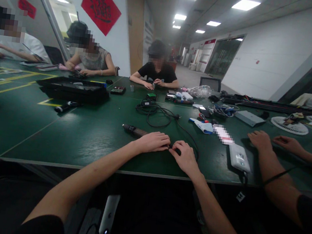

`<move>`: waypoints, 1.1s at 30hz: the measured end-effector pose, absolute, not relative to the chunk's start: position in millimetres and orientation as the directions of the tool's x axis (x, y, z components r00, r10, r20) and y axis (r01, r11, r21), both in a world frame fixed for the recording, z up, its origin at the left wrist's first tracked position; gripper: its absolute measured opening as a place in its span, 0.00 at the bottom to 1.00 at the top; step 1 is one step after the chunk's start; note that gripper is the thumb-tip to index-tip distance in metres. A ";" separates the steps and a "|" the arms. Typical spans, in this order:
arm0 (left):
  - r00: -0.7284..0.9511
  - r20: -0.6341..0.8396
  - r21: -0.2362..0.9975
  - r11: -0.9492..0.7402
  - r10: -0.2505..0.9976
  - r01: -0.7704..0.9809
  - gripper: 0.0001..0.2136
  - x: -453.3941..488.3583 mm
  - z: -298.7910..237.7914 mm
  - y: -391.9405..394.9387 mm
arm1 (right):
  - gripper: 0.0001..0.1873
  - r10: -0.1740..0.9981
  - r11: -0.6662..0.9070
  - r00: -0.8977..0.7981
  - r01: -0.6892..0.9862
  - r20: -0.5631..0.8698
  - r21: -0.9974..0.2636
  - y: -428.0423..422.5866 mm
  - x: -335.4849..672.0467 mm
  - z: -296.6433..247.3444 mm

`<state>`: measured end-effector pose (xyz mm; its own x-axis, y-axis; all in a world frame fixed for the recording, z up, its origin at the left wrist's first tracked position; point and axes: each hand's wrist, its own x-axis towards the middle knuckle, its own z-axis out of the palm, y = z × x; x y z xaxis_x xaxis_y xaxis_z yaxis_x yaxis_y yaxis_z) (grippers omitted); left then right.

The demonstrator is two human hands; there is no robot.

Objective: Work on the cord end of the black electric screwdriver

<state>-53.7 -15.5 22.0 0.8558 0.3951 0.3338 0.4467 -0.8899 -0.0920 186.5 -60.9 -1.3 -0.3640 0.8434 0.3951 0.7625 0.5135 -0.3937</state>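
My left hand (pixel 152 141) rests on the green table (pixel 84 138) with its fingers curled over the end of a dark cylindrical tool (pixel 134 130) that lies pointing left. My right hand (pixel 185 157) sits right beside it, fingers pinched on a small black part (pixel 172 147) at the end of a black cable (pixel 188 136). The two hands meet at that small part. The cable runs back to a loose coil (pixel 153 113) farther up the table.
A co-worker's two hands (pixel 262 140) lie at the right beside a white device (pixel 239 157). A black bag (pixel 73 89), a black torch-like object (pixel 65 107), scissors and small electronics lie farther back. Several people sit around the far edge.
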 end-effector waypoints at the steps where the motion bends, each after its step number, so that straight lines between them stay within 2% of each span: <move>1: 0.856 0.336 -0.099 -0.889 0.393 0.447 0.13 -53.5 21.7 -15.3 | 0.10 0.844 0.514 -0.364 0.762 0.395 -0.395 -61.1 186.5 -1.1; 6: 0.854 0.331 -0.109 -0.883 0.401 0.457 0.13 -53.1 20.3 -14.6 | 0.10 0.844 0.513 -0.363 0.762 0.395 -0.396 -62.0 186.7 -0.4; 15: 0.856 0.330 -0.036 -0.901 0.397 0.432 0.11 -53.1 27.2 -21.4 | 0.11 0.846 0.508 -0.359 0.768 0.395 -0.390 -59.7 187.3 -3.8; 20: 0.872 0.324 -0.066 -0.910 0.368 0.409 0.10 -53.3 27.5 -20.9 | 0.10 0.847 0.510 -0.364 0.764 0.388 -0.395 -60.9 186.8 -1.0; 33: 0.854 0.337 -0.071 -0.894 0.397 0.443 0.10 -53.7 26.8 -20.2 | 0.11 0.841 0.513 -0.362 0.769 0.402 -0.382 -60.9 187.5 -2.8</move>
